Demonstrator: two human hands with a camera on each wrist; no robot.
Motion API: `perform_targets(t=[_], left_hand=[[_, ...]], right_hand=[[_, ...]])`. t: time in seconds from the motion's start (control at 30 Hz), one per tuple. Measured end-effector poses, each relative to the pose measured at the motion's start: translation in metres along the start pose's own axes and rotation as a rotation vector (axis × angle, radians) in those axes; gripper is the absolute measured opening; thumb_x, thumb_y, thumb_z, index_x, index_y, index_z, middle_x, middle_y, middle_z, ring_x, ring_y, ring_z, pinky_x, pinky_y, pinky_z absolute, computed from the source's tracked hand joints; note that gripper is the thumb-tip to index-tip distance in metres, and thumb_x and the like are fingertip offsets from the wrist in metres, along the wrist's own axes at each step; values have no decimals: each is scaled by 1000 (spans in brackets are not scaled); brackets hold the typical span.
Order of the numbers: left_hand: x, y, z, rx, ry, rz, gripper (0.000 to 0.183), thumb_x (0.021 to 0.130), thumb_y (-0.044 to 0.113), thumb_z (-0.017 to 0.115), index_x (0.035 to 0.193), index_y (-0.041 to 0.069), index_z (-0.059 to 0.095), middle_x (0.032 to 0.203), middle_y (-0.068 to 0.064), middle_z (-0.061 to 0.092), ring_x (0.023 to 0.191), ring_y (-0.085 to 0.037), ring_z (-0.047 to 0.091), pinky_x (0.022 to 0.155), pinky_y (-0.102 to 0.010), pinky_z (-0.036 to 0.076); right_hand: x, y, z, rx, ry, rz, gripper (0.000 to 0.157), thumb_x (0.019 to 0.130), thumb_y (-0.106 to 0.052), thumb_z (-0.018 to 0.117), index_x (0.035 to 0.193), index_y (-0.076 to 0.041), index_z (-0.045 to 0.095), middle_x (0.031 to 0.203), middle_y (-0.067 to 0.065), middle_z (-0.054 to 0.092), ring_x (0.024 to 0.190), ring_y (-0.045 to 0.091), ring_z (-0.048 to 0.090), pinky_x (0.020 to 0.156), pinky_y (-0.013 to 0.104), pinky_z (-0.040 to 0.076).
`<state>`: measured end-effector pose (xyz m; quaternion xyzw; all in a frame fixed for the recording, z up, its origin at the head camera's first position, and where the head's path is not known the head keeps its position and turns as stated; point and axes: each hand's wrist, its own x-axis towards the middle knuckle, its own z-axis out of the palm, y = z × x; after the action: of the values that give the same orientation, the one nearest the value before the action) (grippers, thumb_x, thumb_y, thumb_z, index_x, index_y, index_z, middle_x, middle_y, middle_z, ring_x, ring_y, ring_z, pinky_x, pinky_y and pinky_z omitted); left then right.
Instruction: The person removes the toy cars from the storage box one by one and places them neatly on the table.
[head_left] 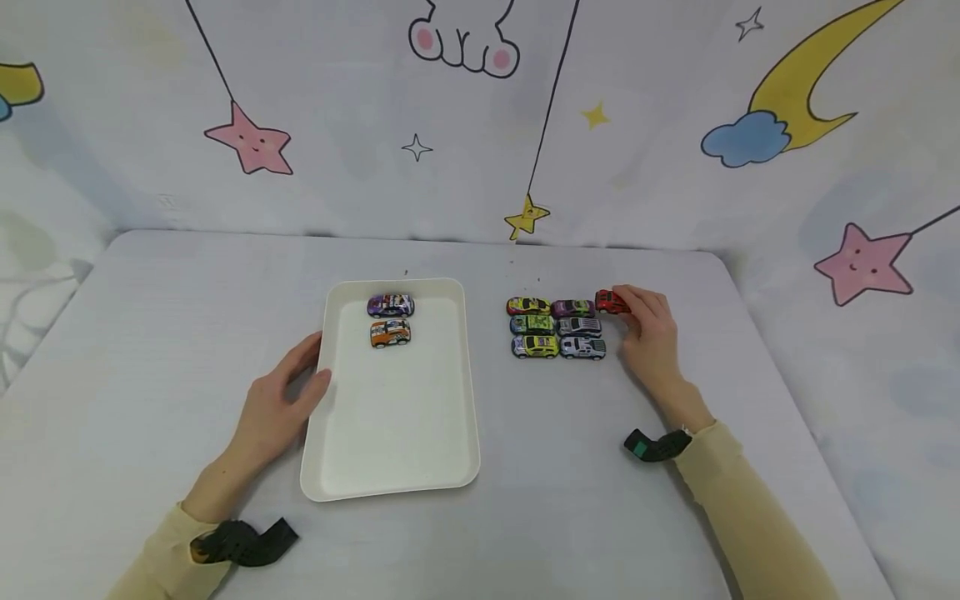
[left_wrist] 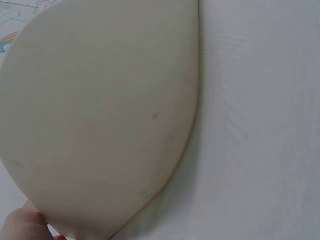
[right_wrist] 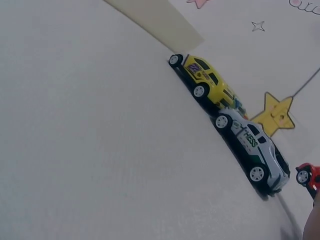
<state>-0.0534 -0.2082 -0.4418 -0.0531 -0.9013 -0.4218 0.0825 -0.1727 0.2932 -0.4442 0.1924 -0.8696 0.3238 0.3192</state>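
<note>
At the left side of the white tray [head_left: 397, 417], my left hand [head_left: 273, 408] holds the rim, thumb over the edge and fingers along the outside. Two toy cars are inside near the far end, a purple one [head_left: 390, 305] above an orange one [head_left: 390, 333]. My right hand [head_left: 651, 337] pinches a red toy car [head_left: 609, 302] at the top right of a group of cars. The right wrist view shows this red car [right_wrist: 312, 176] at its right edge, beside a white car [right_wrist: 252, 145] and a yellow car [right_wrist: 212, 82].
Several toy cars stand in two close columns, including a green one [head_left: 532, 325], a dark purple one [head_left: 573, 308] and a grey one [head_left: 579, 327]. They are on a white-covered table [head_left: 555, 500]. A patterned backdrop [head_left: 337, 100] hangs behind the table.
</note>
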Motion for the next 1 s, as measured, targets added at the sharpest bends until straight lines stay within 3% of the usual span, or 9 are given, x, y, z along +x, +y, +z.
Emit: perform_targets(t=[0.2, 0.43, 0.7, 1.0], left_hand=[[-1, -1, -3, 3, 15, 5, 55, 101, 27, 60, 153, 22, 42, 145, -11, 56, 131, 2, 46, 100, -8, 28], [-1, -2, -4, -18, 23, 8, 56, 100, 26, 61, 153, 21, 43, 144, -11, 57, 128, 12, 43, 99, -5, 26], [0, -1, -1, -30, 19, 14, 55, 100, 25, 61, 152, 21, 43, 144, -12, 57, 125, 16, 42, 98, -4, 26], [1, 0, 1, -24, 15, 25, 55, 100, 25, 61, 152, 22, 44, 143, -12, 58, 125, 17, 41, 98, -4, 26]], right_hand=[[0, 5, 0, -10, -45, 59, 51, 84, 27, 50, 122, 0, 69, 121, 19, 67, 109, 37, 56, 92, 40, 43], [4, 0, 1, -18, -121, 92, 46, 84, 26, 51, 121, 4, 68, 121, 21, 66, 113, 38, 55, 97, 51, 43], [1, -2, -3, -37, -190, 122, 50, 84, 26, 49, 124, 3, 65, 125, 20, 63, 119, 37, 54, 101, 53, 41], [-2, 0, -5, -44, -205, 120, 55, 80, 29, 46, 125, 2, 64, 127, 19, 62, 120, 36, 53, 99, 53, 42]])
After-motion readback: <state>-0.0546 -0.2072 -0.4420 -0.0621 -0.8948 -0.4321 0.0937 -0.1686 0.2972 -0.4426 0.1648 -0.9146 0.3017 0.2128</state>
